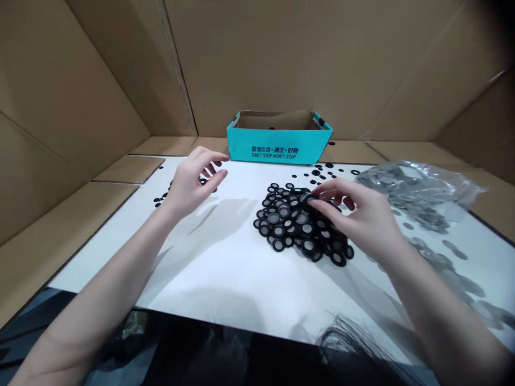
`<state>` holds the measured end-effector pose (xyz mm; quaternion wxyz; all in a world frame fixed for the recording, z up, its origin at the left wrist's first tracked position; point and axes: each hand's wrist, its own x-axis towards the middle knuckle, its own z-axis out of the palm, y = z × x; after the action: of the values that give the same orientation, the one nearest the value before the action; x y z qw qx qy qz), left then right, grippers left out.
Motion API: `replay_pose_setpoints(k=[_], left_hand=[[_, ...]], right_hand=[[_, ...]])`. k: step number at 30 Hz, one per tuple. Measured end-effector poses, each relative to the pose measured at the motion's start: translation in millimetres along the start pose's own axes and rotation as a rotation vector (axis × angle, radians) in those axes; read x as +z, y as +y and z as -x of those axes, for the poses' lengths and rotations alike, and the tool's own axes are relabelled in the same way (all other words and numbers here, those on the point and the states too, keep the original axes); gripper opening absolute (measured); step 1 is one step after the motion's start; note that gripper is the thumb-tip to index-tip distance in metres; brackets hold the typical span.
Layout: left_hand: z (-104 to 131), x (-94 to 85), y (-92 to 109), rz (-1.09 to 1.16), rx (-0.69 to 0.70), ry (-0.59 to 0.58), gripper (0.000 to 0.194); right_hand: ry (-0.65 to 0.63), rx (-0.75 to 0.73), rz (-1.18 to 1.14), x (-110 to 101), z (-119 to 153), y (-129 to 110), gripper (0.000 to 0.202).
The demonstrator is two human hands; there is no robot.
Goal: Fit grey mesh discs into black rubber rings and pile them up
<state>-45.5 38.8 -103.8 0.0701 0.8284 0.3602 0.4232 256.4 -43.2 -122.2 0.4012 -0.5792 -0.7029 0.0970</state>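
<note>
"Where was the held black ring (309, 201)?"

"At the upper right of the pile of black rings (287, 228), pinched between the thumb and forefinger of the right hand (360, 212). The other fingers curled in behind the forefinger. Whether it had fully left the rings beneath, I couldn't tell"

"And the pile itself?"

"A loose heap, the rings overlapping, many showing pale grey middles. It sat near the middle of the white tabletop (225, 268)"

"What was the left hand (189, 182) doing?"

"It stood well apart from the pile, to its left, fingers bent and thumb held away from them, so a gap showed between. Small black pieces (157, 200) lay just beside it, partly hidden behind the hand"

"Further out?"

"Dark little rounds (316, 172) were scattered between the pile and a teal box (279, 145), open at the top, lettered CAN'T STOP WON'T STOP. Right of the right hand lay a clear plastic bag (456, 185), grey discs inside it, and loose grey discs (470, 284) spread from there toward the near edge"

"And around it all?"

"Brown cardboard walls (306, 64), at the back and both sides"
</note>
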Motion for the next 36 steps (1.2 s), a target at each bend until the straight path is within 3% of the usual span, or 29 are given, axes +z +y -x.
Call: replay_pose_setpoints(k=[3, 7, 11, 14, 17, 19, 22, 26, 30, 36], left_hand=[[-2.1, -5.5, -24.4, -0.118, -0.145, -0.026, 0.023], [-1.0, -12.8, -47.5, -0.382, -0.338, -0.169, 0.032], [4.3, -15.4, -65.2, -0.506, -0.424, -0.324, 0.034], [6.5, -12.1, -73.4, -0.569, -0.452, -0.428, 0.034], [6.0, -8.4, -75.6, -0.601, -0.461, -0.478, 0.032], [5.3, -7.2, -75.5, -0.604, -0.463, -0.490, 0.031], [4.9, -6.4, -75.4, -0.595, -0.462, -0.484, 0.033], [4.8, -4.7, -74.0, -0.583, -0.462, -0.456, 0.031], [3.7, -5.2, -69.6, -0.560, -0.451, -0.416, 0.029], [2.0, -11.4, -65.9, -0.478, -0.482, -0.305, 0.026]], right_hand=[[-0.006, -0.070, 0.147, 5.9, -2.6, 8.4, 0.015], [0.112, -0.093, 0.192, 1.5, -4.3, 7.7, 0.020], [0.172, 0.041, 0.176, -16.9, -0.1, 6.1, 0.028], [0.164, 0.148, 0.213, -32.7, 9.6, 18.2, 0.042], [0.162, 0.215, 0.310, -48.5, 25.0, 40.3, 0.026], [0.153, 0.250, 0.393, -58.5, 37.8, 55.3, 0.016], [0.155, 0.310, 0.546, -69.1, 58.3, 71.4, 0.017], [0.047, 0.317, 0.636, -70.1, 78.4, 79.3, 0.024], [0.028, 0.317, 0.677, -62.9, 81.7, 83.2, 0.028], [0.126, 0.316, 0.716, -62.8, 76.6, 96.0, 0.025]])
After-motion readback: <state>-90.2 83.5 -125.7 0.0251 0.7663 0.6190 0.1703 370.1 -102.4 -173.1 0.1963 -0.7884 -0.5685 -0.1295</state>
